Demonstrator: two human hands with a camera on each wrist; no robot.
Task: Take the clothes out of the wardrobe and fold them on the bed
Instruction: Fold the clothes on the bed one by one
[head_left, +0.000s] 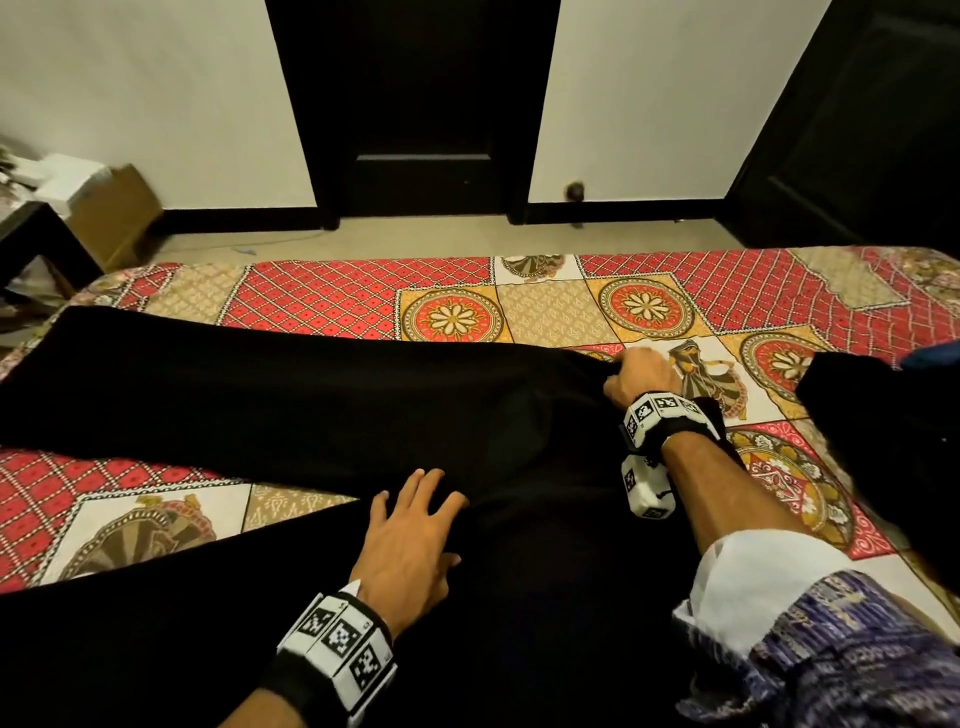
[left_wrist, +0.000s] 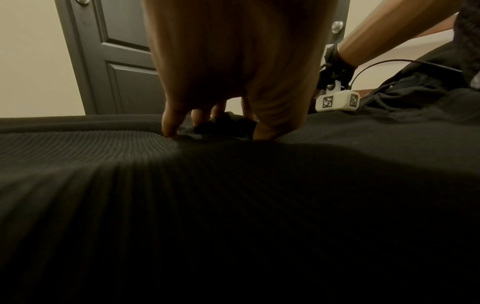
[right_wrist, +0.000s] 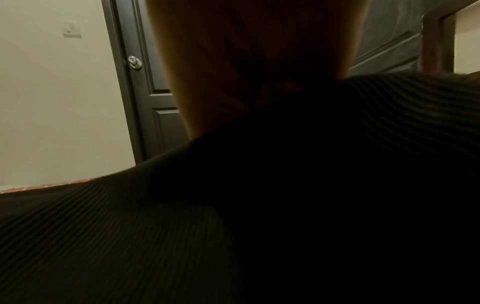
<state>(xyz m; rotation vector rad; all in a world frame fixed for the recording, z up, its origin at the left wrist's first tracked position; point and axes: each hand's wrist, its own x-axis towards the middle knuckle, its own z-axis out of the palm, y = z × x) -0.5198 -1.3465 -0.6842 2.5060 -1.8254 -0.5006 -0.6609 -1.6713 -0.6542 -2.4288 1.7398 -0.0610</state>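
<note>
Pressing flat, fingers spread, with left hand (head_left: 410, 540) on black ribbed garment (head_left: 260, 395) lying across bed (head_left: 322, 296); gripping garment's far edge with curled right hand (head_left: 641, 376).

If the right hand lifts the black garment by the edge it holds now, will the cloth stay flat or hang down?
Probably hang down. The black garment lies limp on the bed cover and bunches where the right hand grips it. Its fine ribbing suggests a stretchy knit, so it may sag. The left hand pressing flat should keep it from sliding.
</note>
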